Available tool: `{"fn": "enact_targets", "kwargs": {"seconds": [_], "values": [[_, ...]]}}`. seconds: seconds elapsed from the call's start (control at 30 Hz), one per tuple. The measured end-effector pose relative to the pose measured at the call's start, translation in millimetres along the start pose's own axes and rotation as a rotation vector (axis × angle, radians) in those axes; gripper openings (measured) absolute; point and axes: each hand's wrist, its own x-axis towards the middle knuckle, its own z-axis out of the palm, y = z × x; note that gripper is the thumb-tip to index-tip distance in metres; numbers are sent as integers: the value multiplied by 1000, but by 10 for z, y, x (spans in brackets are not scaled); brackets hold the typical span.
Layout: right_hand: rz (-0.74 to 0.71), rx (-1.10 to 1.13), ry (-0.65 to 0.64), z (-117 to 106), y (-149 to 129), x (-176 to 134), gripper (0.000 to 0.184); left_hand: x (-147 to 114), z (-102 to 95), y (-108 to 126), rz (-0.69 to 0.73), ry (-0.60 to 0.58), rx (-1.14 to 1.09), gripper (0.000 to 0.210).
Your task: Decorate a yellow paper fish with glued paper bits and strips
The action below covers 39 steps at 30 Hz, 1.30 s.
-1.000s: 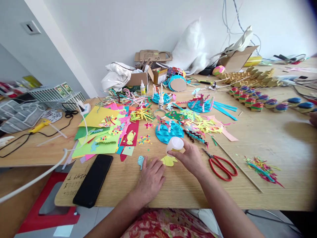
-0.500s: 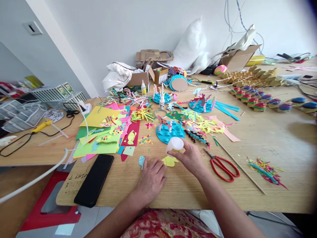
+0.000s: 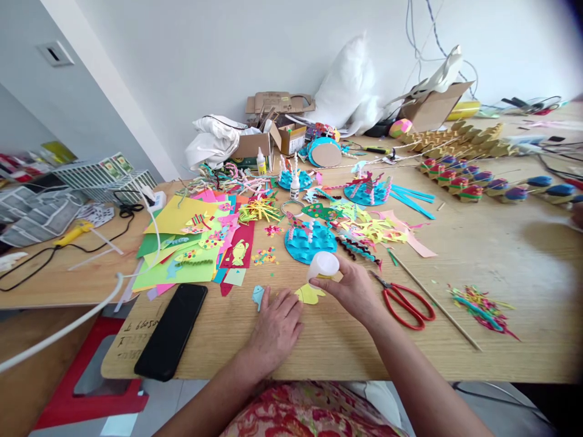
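On the wooden table (image 3: pixel 346 358), pretty much nothing had been shifted over the last second, so work was seemingly held steady. The left hand (image 3: pixel 276 325) was laid flat and loose; in the right hand (image 3: pixel 357 290), apart from it, a white container (image 3: pixel 324 266) was pinched near the yellow paper fish (image 3: pixel 310 295) between them.

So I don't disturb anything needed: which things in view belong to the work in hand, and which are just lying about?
In use, it seems:
right hand, holding white container
left hand, by blue paper fish
yellow paper cutout

Lying about, probably:
black phone
wooden stick
yellow corded tool
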Motion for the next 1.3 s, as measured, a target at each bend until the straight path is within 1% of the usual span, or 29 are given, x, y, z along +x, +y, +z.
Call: {"fn": "enact_targets", "kwargs": {"seconds": [0.2,0.37,0.5,0.7,0.97,1.17,1.3], "values": [[-4,9,-41,-50,-8,-64,27,3,1,-2,-2,1,-28,29],[17,31,-30,-76,-24,-115,26,5,17,-8,-1,3,-38,28],[-4,34,-60,-66,-54,-141,25,-6,36,-14,3,7,-31,29],[-10,39,-58,-56,-56,-152,26,-11,43,-18,6,-3,-5,28],[-55,52,-52,58,-91,-138,20,-12,35,-17,5,1,-17,29],[-42,73,-66,-3,-83,-153,20,-11,30,-16,3,-6,-38,29],[-33,63,-60,3,-96,-160,22,-16,42,-17,5,6,-13,29]]}}
